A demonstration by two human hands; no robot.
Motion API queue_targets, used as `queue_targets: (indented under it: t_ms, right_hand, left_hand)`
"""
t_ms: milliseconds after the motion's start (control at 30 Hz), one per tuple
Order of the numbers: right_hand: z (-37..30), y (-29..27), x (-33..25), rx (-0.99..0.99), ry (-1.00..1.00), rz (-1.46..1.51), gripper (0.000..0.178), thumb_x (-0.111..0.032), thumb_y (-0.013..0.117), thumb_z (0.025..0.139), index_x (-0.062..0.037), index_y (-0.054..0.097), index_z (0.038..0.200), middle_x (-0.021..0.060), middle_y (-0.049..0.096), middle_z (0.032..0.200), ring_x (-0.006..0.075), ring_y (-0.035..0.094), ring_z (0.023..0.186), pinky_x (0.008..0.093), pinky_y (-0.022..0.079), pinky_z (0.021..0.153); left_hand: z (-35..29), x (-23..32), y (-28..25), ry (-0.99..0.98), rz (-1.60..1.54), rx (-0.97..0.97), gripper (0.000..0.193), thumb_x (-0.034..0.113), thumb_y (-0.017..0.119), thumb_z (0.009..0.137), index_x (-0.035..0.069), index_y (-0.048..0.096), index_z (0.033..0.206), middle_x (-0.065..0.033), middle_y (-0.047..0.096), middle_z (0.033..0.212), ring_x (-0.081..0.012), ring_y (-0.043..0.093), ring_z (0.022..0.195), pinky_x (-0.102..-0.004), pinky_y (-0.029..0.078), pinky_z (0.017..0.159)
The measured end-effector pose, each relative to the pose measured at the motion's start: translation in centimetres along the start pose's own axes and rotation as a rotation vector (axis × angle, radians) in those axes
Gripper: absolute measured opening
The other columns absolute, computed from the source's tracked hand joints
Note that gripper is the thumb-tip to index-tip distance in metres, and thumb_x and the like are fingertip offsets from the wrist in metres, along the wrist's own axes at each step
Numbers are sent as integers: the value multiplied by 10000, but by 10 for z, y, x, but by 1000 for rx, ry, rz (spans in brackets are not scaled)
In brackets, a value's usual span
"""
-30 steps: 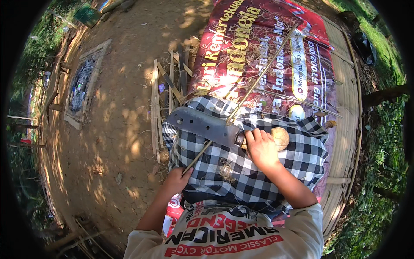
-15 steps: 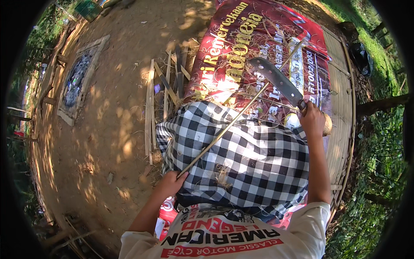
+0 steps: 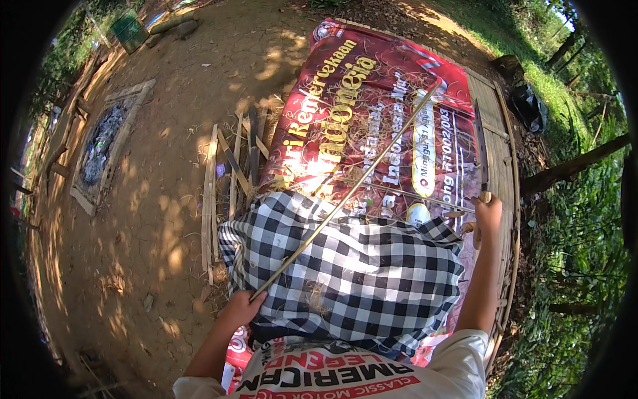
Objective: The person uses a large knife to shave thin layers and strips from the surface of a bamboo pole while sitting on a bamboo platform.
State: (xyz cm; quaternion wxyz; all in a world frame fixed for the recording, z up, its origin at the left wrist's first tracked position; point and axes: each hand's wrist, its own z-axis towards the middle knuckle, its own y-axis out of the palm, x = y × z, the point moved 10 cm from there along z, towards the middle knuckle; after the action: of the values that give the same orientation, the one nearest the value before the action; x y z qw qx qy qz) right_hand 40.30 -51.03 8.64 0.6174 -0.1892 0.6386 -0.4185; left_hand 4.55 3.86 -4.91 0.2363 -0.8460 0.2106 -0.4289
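1. The right hand has swung out to the person's right; half a second ago it held the blade raised over the banner, a second ago low on the lap against the strip
2. The blade now stands clear of the strip, pointing away along the bamboo platform, with the right grip clamped on its handle
3. The left hand has kept its place at the lap's left edge, its grip closed on the near end of the bamboo strip
4. The strip runs from that hand across the checked cloth and slants up over the red banner, its far end free
5. I judge the cutting stroke is over and the strip rests uncut for now
6. No container holds anything here; a framed pit of ash lies well to the left on the dirt, and loose slats lie beside the banner
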Motion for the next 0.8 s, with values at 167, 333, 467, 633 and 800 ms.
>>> queue_targets:
  t_ms: [167, 333, 467, 633, 800]
  right_hand:
    - [-51, 24, -41, -105, -7, 174, 231, -155, 721, 725, 30, 614, 813, 92, 617, 657, 164, 557, 560, 338, 444, 558]
    - [-103, 51, -104, -169, -339, 131, 220, -157, 729, 741, 19, 612, 804, 130, 575, 608, 208, 561, 541, 352, 444, 546]
    - [-151, 81, -158, -258, -721, -143, 326, -150, 753, 621, -47, 588, 883, 137, 626, 778, 328, 633, 724, 404, 505, 639]
    - [-191, 143, -176, -275, -1007, -380, 329, -186, 742, 594, -69, 520, 806, 78, 593, 719, 231, 644, 682, 344, 530, 607]
    - [-166, 144, -174, -237, -1039, -304, 194, -126, 648, 639, -67, 520, 772, 90, 590, 697, 253, 637, 663, 369, 522, 595]
  left_hand:
    - [-6, -4, -2, -1, -6, 50, 420, 354, 579, 904, -56, 651, 848, -257, 592, 674, -399, 618, 659, -418, 467, 616]
    - [-7, -11, -2, 31, -4, 105, 424, 358, 567, 908, -57, 642, 862, -259, 597, 702, -397, 609, 664, -420, 460, 616]
    - [-7, -14, -5, 56, -32, 84, 403, 339, 562, 917, -56, 634, 877, -233, 599, 690, -338, 599, 630, -411, 449, 607]
    - [-15, -18, -7, -15, 7, 12, 390, 306, 548, 937, -77, 608, 895, -148, 565, 640, -185, 505, 600, -373, 429, 585]
    - [-9, -35, -1, 47, 39, 4, 420, 323, 509, 945, -82, 607, 892, -197, 560, 628, -283, 549, 578, -400, 432, 584]
